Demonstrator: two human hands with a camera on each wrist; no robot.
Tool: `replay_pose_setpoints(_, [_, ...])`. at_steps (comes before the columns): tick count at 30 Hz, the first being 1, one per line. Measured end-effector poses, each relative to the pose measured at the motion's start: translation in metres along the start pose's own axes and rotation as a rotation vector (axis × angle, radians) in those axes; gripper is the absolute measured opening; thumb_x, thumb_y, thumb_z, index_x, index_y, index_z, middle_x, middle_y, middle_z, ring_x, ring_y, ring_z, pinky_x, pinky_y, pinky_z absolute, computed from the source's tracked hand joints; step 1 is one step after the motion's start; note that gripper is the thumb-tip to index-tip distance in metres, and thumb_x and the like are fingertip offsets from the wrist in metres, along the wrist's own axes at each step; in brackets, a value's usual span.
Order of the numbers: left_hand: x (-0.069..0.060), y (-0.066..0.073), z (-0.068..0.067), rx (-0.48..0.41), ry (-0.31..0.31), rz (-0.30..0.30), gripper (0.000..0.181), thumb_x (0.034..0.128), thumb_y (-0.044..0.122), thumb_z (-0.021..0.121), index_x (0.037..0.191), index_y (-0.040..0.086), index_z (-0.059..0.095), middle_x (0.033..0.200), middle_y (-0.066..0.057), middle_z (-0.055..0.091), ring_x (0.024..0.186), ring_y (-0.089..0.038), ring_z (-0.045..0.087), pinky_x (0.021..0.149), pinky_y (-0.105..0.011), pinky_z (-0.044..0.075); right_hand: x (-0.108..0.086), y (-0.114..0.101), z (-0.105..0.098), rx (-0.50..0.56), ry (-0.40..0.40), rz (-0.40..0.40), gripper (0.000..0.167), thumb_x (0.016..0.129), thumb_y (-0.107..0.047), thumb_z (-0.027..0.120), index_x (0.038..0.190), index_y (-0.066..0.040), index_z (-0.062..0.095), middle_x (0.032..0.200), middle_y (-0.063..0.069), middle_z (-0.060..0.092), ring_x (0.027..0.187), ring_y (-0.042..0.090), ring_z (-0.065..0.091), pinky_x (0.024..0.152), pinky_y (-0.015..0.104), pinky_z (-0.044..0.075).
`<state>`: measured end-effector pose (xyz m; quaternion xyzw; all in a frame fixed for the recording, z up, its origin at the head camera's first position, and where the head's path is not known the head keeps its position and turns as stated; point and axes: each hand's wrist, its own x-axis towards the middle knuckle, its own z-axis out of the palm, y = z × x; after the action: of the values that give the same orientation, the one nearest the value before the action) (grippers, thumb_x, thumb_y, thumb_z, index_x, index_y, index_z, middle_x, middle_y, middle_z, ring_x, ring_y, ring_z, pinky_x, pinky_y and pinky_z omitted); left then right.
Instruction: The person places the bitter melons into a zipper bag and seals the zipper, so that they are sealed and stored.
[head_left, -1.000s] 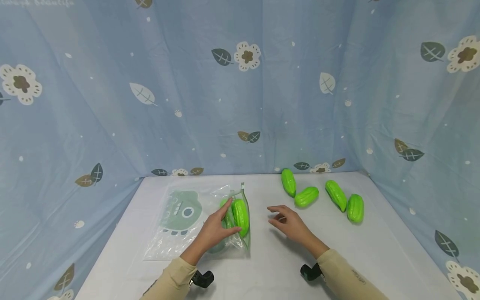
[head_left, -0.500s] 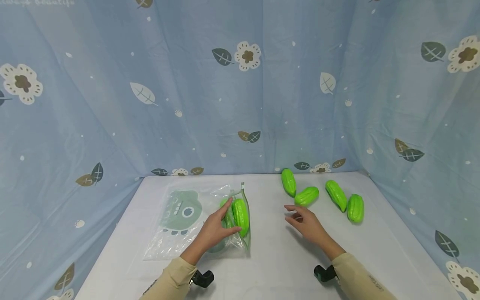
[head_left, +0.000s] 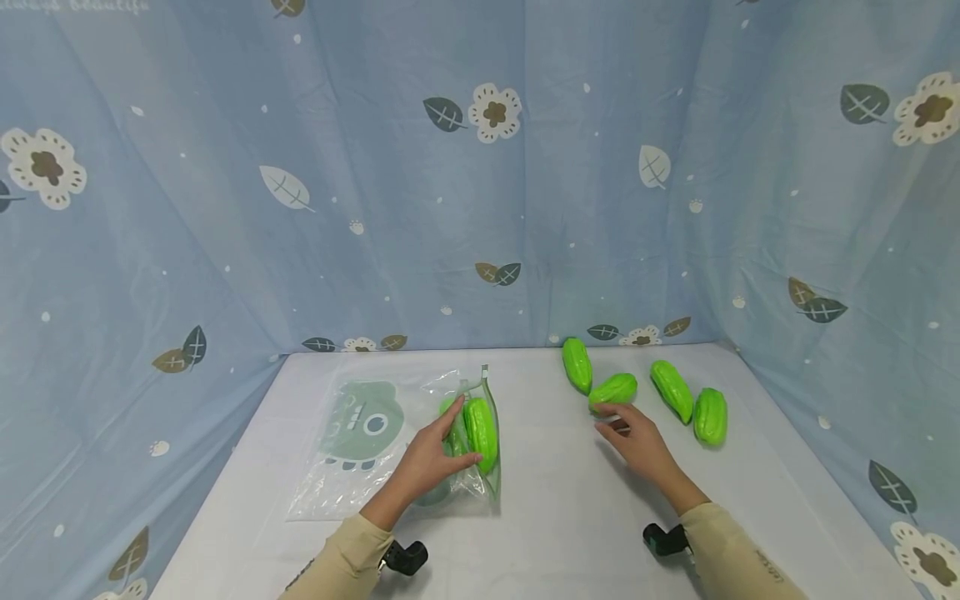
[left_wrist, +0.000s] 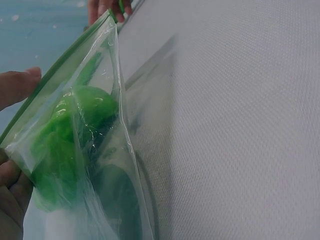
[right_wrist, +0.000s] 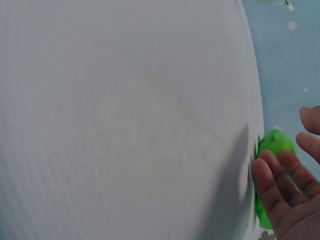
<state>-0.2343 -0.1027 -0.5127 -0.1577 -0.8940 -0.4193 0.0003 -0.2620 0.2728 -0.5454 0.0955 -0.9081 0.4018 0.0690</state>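
Note:
A clear zip bag [head_left: 352, 492] with a green dinosaur print lies on the left of the table. Its mouth stands apart on the right side, and a green bitter melon [head_left: 482, 435] sits just inside; more green shows behind it through the film. My left hand [head_left: 430, 458] holds the bag near the mouth, thumb and fingers spread around it. Over on the right, my right hand [head_left: 637, 440] is beside another bitter melon [head_left: 613, 390], fingers loosely bent and thumb apart. Its fingertips overlap that melon's near end; contact cannot be told. The right wrist view shows the fingers [right_wrist: 270, 182] before the melon.
Further bitter melons lie around the right hand: one at the back [head_left: 577, 365], a slanted one [head_left: 672, 392] and one at the far right [head_left: 711, 417]. A blue patterned curtain [head_left: 420, 208] borders the white table [head_left: 540, 533] behind and at the sides.
My right hand has moved rightward and slightly up, from beside the bag to the nearest loose bitter melon. The left hand and the bag have stayed in place.

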Motion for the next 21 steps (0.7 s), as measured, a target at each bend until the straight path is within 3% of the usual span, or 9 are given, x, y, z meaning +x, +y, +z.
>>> replay_pose_setpoints(11, [0.001,-0.001,0.000,0.001,-0.003,-0.002,0.100,0.0819,0.037,0.086,0.162,0.014,0.031,0.156,-0.019,0.042,0.131,-0.042,0.054,0.107,-0.053,0.047,0.005,0.007,-0.011,-0.027,0.127,0.028,0.044,0.099,-0.014,0.068,0.139,0.000,0.058,0.118,0.021,0.061,0.099,0.034,0.068,0.081,0.041,0.059])
replay_pose_setpoints(16, [0.001,-0.001,0.001,0.003,0.005,-0.006,0.099,0.0822,0.037,0.086,0.161,0.015,0.032,0.157,-0.018,0.042,0.132,-0.042,0.053,0.108,-0.053,0.046,0.010,0.009,-0.014,-0.017,0.134,0.086,0.052,0.101,-0.019,0.067,0.146,0.001,0.051,0.132,0.028,0.052,0.103,0.038,0.066,0.078,0.037,0.059])
replay_pose_setpoints(21, [0.001,-0.001,0.001,0.008,0.007,-0.005,0.099,0.0824,0.038,0.086,0.161,0.014,0.031,0.157,-0.018,0.042,0.132,-0.042,0.053,0.108,-0.053,0.046,0.016,0.010,-0.014,-0.010,0.139,0.145,0.061,0.102,-0.027,0.064,0.152,0.000,0.043,0.149,0.033,0.038,0.109,0.041,0.064,0.079,0.043,0.059])
